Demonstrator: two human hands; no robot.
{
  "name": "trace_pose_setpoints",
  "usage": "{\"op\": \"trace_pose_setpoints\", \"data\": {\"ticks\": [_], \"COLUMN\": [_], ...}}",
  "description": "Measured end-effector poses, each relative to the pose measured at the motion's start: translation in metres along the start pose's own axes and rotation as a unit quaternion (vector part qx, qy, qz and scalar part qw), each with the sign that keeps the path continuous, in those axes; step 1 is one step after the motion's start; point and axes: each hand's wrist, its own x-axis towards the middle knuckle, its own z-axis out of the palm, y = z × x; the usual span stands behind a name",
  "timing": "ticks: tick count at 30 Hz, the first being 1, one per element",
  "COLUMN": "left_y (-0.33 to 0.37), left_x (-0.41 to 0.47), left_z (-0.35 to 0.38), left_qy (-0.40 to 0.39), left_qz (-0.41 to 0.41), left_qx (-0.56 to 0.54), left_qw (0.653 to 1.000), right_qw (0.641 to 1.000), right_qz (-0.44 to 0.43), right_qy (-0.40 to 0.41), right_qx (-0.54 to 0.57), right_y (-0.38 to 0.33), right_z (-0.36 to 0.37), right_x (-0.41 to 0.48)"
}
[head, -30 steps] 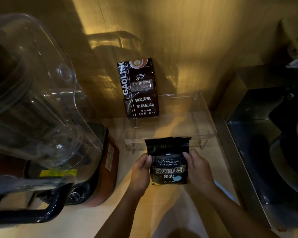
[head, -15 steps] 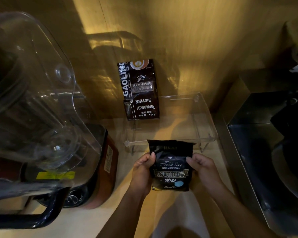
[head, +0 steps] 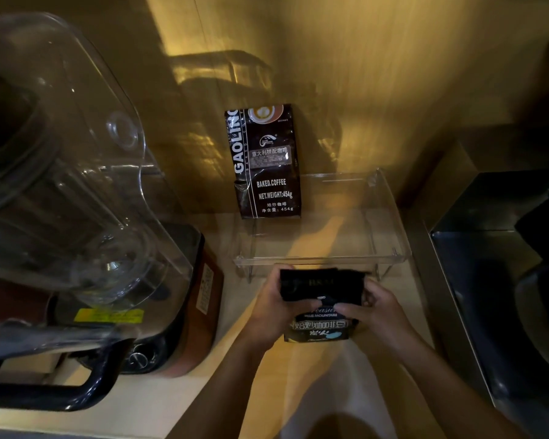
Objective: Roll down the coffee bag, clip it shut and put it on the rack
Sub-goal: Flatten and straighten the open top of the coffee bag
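- The small black coffee bag (head: 319, 324) stands on the pale bench (head: 159, 403), just in front of the clear acrylic rack (head: 390, 217), touching neither its front lip nor its wire legs as far as the dim light shows.
- The bag's top section is bent forward over its printed face, covering the upper part of the label; the lower lettering is readable.
- The left hand (head: 271, 307) grips the bag's left edge, thumb pressed across the folded flap.
- The right hand (head: 376, 313) grips the right edge, thumb laid on the flap near its middle, fingers curled behind.
- A taller black bag marked "GAOLING" (head: 267, 163) stands upright at the rack's back left, against the wooden wall (head: 377, 74).
- A blender with a clear jug (head: 64, 172) and dark handle fills the left side of the bench.
- A dark metal sink (head: 504, 280) lies to the right.
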Motion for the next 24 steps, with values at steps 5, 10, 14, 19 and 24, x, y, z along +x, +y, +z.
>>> {"op": "trace_pose_setpoints", "data": {"ticks": [5,10,14,19,24], "left_y": [-0.007,-0.006,0.002,0.012,0.005], "left_x": [-0.009,-0.015,-0.017,-0.014,-0.015], "left_z": [-0.001,0.008,0.012,0.01,0.005], "left_qy": [-0.042,0.002,-0.015,-0.003,0.014], "left_qz": [-0.008,0.02,0.046,0.052,0.048], "left_qx": [0.005,0.022,0.017,0.009,0.026], "left_qw": [0.999,1.0,0.999,0.999,0.998], "right_qw": [0.997,0.999,0.999,0.997,0.998], "right_qz": [-0.004,-0.032,-0.016,-0.055,-0.051], "right_qy": [0.02,0.002,0.033,0.041,0.023], "right_qx": [-0.078,-0.012,0.029,0.029,0.014], "right_y": [0.004,0.007,0.003,-0.013,-0.011], "right_z": [0.01,0.016,0.02,0.019,0.02], "right_x": [0.01,0.003,0.001,0.0,-0.001]}}
